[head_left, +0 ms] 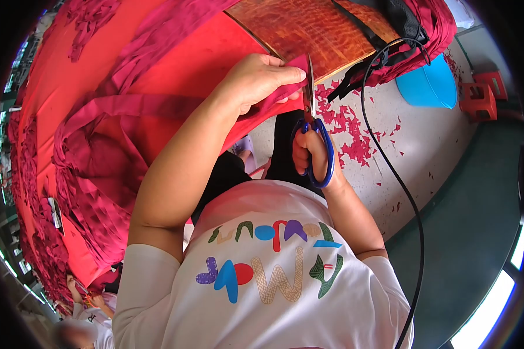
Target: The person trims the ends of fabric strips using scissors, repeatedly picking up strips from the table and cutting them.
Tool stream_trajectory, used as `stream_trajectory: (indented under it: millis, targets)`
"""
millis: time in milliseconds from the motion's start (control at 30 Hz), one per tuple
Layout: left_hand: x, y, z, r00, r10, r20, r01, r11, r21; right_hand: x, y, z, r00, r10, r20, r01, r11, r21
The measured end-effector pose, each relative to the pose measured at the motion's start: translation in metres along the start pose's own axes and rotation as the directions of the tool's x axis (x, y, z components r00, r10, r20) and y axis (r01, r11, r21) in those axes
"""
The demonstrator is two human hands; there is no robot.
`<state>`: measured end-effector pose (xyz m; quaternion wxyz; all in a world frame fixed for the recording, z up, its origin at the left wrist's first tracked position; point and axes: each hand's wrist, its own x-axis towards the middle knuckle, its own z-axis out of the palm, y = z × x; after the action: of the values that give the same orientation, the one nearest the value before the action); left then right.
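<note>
Dark red fabric (285,90) is pinched between the thumb and fingers of my left hand (256,81), near the wooden board's corner. My right hand (314,154) is closed round the blue handles of a pair of scissors (309,104), whose blades point away from me at the fabric's end, just right of my left fingertips. Whether the blades are fully closed is hard to tell. From my left hand, the strip runs back toward a heap of dark red fabric (93,168) on the red-covered table (186,64).
A wooden board (308,29) lies at the table's far edge, beside a black bag (399,23) and more red fabric. Red scraps (349,136) litter the floor near a blue bucket (428,84) and red stools (478,102). A black cable hangs at right. Another person (93,317) is at lower left.
</note>
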<state>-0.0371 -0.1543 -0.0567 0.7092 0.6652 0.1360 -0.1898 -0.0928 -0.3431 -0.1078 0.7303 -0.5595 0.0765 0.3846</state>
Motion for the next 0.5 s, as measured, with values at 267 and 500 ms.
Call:
stream_trajectory:
  millis: [267, 500]
  targets:
    - [0.0009, 0.002, -0.0017, 1.0, -0.007, 0.005, 0.007, 0.999, 0.031, -0.002, -0.0037, 0.0038, 0.999, 0.0, -0.042, -0.001, 0.999, -0.038]
    - [0.0055, -0.0014, -0.0033, 0.999, -0.037, -0.012, 0.037, 0.999, 0.033, -0.0058, -0.0065, 0.0077, 0.999, -0.021, -0.049, 0.018, 0.998, -0.063]
